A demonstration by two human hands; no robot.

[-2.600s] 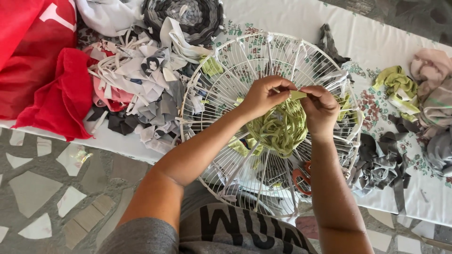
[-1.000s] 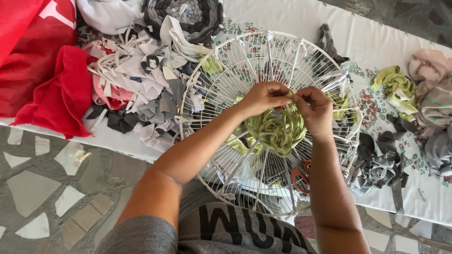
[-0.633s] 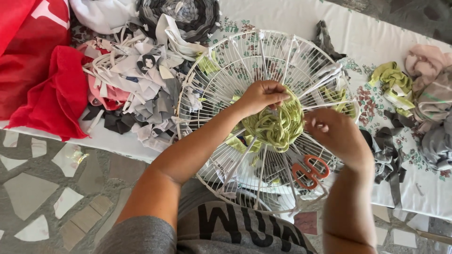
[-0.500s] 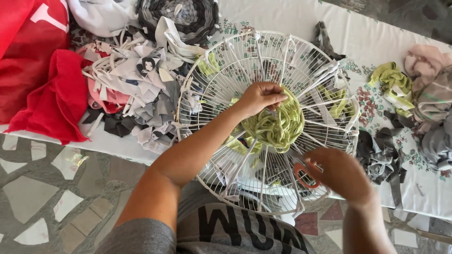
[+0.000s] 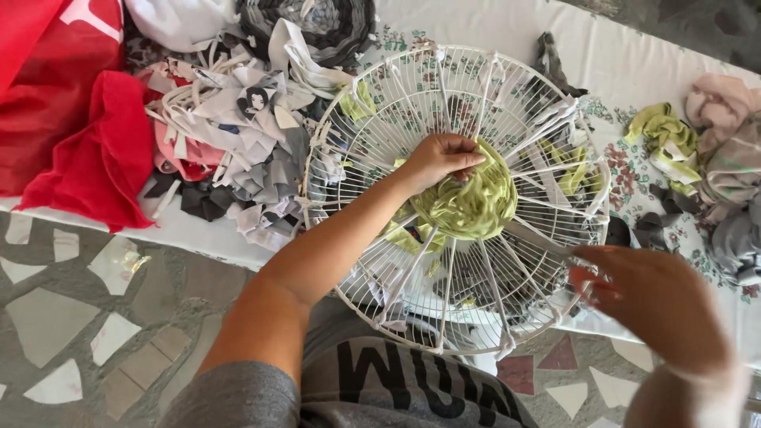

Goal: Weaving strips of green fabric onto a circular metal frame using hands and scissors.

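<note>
A round white wire fan guard point(image 5: 380, 135) lies on the table's near edge, with cloth strips tied to its rim. At its hub sits a coil of woven yellow-green fabric point(image 5: 476, 202). My left hand point(image 5: 440, 158) presses on the upper left of that coil, fingers curled onto it. My right hand point(image 5: 666, 305) is blurred at the guard's lower right rim. It grips red-handled scissors point(image 5: 539, 238), whose metal blades point up-left toward the green coil.
A heap of white, grey and pink fabric strips point(image 5: 238, 135) lies left of the guard, beside red cloth point(image 5: 71, 119). A grey braided mat point(image 5: 317, 24) is behind. Green scraps point(image 5: 662, 131) and pink-grey cloths point(image 5: 729, 158) lie right. Mosaic floor point(image 5: 79, 317) is below.
My right hand left the green coil, swung down to the lower right rim and picked up the red-handled scissors there. My left hand stayed on the coil.
</note>
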